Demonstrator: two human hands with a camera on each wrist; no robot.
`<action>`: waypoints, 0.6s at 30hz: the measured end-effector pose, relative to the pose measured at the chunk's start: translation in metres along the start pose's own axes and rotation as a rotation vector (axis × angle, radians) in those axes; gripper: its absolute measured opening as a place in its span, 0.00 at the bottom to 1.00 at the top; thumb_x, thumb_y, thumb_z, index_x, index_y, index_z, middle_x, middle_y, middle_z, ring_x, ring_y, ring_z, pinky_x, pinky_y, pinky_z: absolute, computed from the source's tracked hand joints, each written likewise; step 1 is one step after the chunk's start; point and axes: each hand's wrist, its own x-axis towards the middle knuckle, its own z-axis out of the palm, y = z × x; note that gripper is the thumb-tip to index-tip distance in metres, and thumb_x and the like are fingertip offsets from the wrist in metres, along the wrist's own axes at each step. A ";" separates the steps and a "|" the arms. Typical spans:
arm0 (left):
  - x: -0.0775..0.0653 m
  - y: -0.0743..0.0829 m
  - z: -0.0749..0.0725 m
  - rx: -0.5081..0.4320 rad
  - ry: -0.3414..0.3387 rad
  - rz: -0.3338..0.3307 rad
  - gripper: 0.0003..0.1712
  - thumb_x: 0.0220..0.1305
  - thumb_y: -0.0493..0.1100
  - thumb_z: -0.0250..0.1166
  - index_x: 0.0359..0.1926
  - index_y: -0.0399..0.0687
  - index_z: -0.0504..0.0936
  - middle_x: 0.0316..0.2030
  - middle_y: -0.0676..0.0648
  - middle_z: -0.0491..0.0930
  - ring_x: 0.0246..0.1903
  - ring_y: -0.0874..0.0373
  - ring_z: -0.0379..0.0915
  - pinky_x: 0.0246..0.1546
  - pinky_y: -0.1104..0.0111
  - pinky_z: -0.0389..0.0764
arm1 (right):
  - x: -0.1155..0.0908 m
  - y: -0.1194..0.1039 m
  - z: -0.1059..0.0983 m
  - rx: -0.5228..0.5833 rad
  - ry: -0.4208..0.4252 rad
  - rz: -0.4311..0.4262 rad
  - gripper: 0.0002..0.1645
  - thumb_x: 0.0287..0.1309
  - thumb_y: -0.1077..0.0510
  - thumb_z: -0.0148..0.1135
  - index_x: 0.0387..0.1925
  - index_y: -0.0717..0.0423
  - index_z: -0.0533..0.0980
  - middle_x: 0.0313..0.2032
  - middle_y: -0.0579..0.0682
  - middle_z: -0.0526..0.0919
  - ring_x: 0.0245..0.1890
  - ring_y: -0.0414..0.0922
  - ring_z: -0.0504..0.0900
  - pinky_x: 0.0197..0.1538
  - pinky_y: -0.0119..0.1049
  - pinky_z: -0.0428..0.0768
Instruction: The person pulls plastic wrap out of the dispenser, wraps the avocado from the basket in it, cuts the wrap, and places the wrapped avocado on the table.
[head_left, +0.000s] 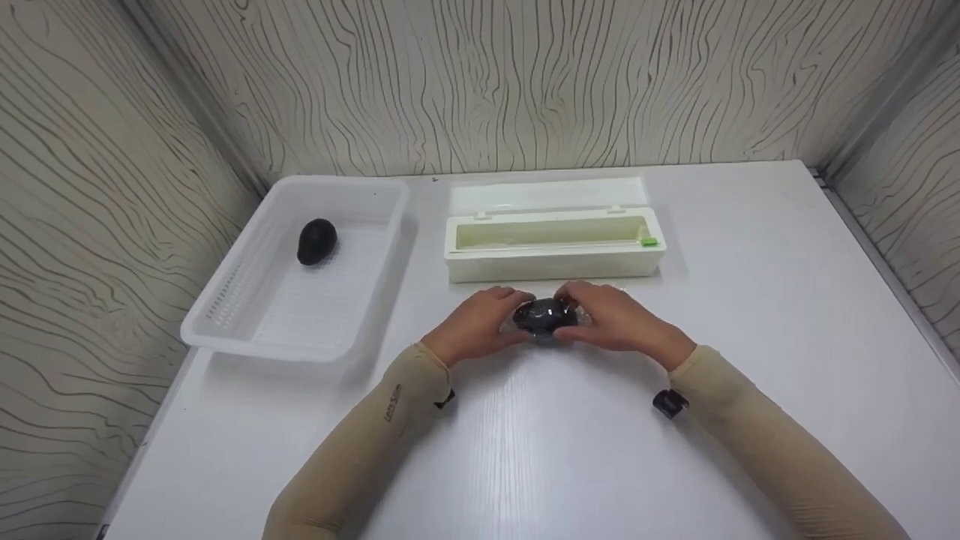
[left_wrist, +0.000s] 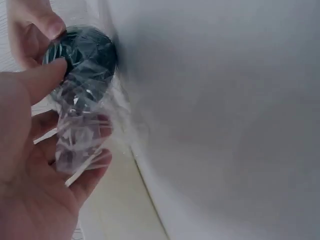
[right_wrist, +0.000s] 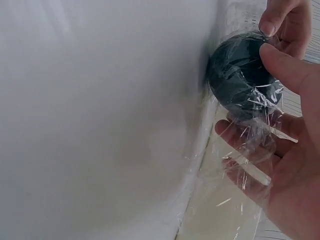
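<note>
A dark avocado (head_left: pixel 545 316) wrapped in clear cling film lies on the table between my two hands. My left hand (head_left: pixel 484 324) holds its left end, the thumb pressing on the fruit. In the left wrist view, loose cling film (left_wrist: pixel 82 142) hangs over the fingers of that hand. At the other end my right hand (head_left: pixel 619 319) grips the avocado, with its thumb on the wrapped skin. Gathered film (right_wrist: pixel 257 135) bunches against the right fingers in the right wrist view. The fruit's underside is hidden.
Just behind the hands stands a white cling film box (head_left: pixel 555 266), its lid (head_left: pixel 547 195) folded back and a green slider (head_left: pixel 649 241) at its right end. To the left, a white plastic basket (head_left: pixel 270 349) holds another dark avocado (head_left: pixel 317 241). Patterned walls border the table.
</note>
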 end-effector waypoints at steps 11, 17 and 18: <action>0.009 0.004 0.004 0.048 0.049 0.040 0.33 0.66 0.42 0.72 0.69 0.52 0.71 0.57 0.44 0.83 0.57 0.46 0.81 0.63 0.54 0.79 | 0.003 0.000 -0.007 -0.053 0.007 -0.046 0.34 0.65 0.44 0.70 0.65 0.58 0.74 0.57 0.57 0.80 0.58 0.56 0.81 0.62 0.56 0.79; 0.009 -0.003 0.000 -0.059 -0.017 0.016 0.30 0.71 0.44 0.67 0.71 0.50 0.70 0.61 0.42 0.82 0.61 0.46 0.79 0.67 0.55 0.77 | 0.002 -0.003 -0.003 -0.055 0.044 -0.096 0.39 0.53 0.48 0.80 0.64 0.51 0.74 0.58 0.52 0.79 0.57 0.53 0.82 0.61 0.54 0.81; 0.010 -0.004 0.000 -0.060 -0.036 0.008 0.31 0.72 0.44 0.67 0.71 0.50 0.69 0.62 0.42 0.81 0.61 0.46 0.79 0.67 0.55 0.76 | 0.003 -0.003 -0.002 -0.052 0.036 -0.089 0.39 0.53 0.48 0.81 0.64 0.52 0.74 0.57 0.52 0.79 0.57 0.53 0.82 0.61 0.54 0.81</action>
